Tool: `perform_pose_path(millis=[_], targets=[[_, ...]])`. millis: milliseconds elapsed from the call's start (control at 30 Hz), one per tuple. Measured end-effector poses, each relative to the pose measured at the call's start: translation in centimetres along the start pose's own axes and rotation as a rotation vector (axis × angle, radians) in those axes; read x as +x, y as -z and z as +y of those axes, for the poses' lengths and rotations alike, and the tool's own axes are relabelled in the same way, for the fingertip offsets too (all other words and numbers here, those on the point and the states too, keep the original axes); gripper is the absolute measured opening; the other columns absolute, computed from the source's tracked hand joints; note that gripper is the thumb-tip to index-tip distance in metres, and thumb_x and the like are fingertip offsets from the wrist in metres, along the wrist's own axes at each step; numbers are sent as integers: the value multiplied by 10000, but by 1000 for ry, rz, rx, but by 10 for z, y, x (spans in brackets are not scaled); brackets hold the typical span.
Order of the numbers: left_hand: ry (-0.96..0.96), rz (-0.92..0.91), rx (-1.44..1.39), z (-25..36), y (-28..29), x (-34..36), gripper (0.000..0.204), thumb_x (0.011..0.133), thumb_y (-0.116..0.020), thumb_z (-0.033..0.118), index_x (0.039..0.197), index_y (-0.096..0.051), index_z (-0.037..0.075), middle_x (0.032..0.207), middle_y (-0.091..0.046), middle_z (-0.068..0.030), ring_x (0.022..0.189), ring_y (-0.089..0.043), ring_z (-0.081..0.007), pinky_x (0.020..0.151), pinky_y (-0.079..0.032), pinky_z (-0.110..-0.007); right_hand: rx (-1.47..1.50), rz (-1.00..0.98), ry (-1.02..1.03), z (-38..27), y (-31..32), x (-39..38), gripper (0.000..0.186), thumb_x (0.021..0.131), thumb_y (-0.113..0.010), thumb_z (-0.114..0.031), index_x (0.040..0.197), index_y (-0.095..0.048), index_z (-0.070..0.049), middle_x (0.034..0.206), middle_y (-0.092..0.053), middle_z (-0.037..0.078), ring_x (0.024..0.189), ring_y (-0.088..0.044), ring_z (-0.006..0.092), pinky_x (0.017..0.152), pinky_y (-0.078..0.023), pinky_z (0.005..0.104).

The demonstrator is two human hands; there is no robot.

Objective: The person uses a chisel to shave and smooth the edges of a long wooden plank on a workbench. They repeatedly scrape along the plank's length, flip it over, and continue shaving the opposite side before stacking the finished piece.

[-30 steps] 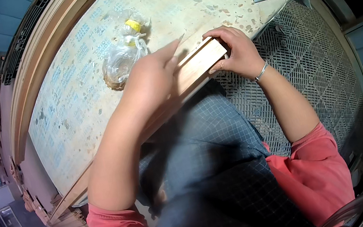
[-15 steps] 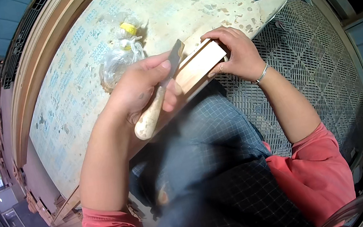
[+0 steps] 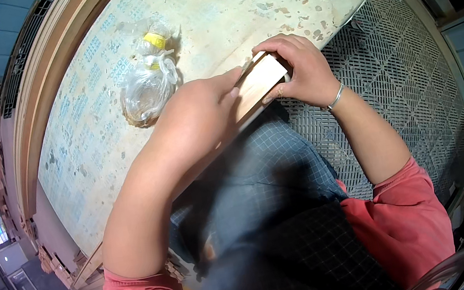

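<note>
A pale wooden piece with squared edges (image 3: 260, 83) lies slantwise over the near edge of the table, above my lap. My right hand (image 3: 307, 69) wraps round its far right end, thumb at the near side and fingers over the far side. Across the other end, my left hand (image 3: 200, 115) is closed with its back turned up. A sliver of the putty knife's blade (image 3: 245, 66) shows past its fingertips, against the far side of the wood. The knife's handle is hidden under the hand.
A knotted clear plastic bag (image 3: 149, 88) and a roll with a yellow band (image 3: 154, 39) sit on the stained table (image 3: 211, 24) beyond my left hand. Long wooden strips (image 3: 32, 118) run along its left side. Patterned floor matting (image 3: 383, 87) lies to the right.
My left hand has turned over, back up, and moved slightly right, bringing the putty knife from above the wood down to its far side. My right hand keeps its hold.
</note>
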State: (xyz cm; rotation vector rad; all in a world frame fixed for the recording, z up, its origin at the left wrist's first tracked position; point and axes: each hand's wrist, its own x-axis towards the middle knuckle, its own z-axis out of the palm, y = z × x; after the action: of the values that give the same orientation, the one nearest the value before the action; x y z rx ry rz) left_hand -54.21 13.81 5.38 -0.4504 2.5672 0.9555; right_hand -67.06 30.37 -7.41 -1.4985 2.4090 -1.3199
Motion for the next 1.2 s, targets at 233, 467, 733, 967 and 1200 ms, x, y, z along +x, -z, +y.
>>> perform_pose_path(millis=[233, 467, 733, 967, 1200], targets=[[-30, 5, 134, 10, 5, 16, 358, 995, -525, 136, 1341, -614, 125, 695, -636, -117, 598, -594, -189, 639, -494, -332, 6, 5, 5, -1, 1, 0, 722, 552, -889, -311, 1205, -620, -163, 1038, -634, 51, 979, -589, 278, 928, -442, 388], [6, 147, 243, 1, 7, -5, 366, 923, -652, 173, 1288, -656, 171, 921, -692, -204, 777, -675, -304, 739, -522, -358, 8, 27, 6, 2, -2, -1, 707, 557, -883, -311, 1196, -618, -160, 1051, -637, 45, 987, -585, 277, 933, -434, 393], [-100, 132, 696, 21, 15, -17, 370, 882, -619, 182, 1240, -687, 240, 789, -612, -139, 723, -639, -334, 657, -510, -421, -17, 24, 12, -1, 0, -1, 709, 563, -882, -301, 1204, -617, -158, 1062, -636, 55, 1000, -588, 279, 933, -442, 399], [-84, 96, 680, 28, 15, -7, 346, 920, -559, 192, 1242, -683, 207, 779, -657, -163, 738, -653, -341, 671, -516, -435, 7, -3, -3, -1, 1, -1, 717, 565, -883, -313, 1211, -615, -152, 1085, -641, 60, 1015, -585, 284, 942, -439, 395], [-64, 160, 717, 6, 28, -28, 336, 903, -577, 158, 1208, -705, 214, 846, -656, -163, 797, -644, -345, 695, -504, -440, -4, -1, 10, -1, 3, -1, 730, 546, -888, -327, 1201, -620, -147, 1078, -642, 56, 1005, -588, 270, 931, -443, 383]])
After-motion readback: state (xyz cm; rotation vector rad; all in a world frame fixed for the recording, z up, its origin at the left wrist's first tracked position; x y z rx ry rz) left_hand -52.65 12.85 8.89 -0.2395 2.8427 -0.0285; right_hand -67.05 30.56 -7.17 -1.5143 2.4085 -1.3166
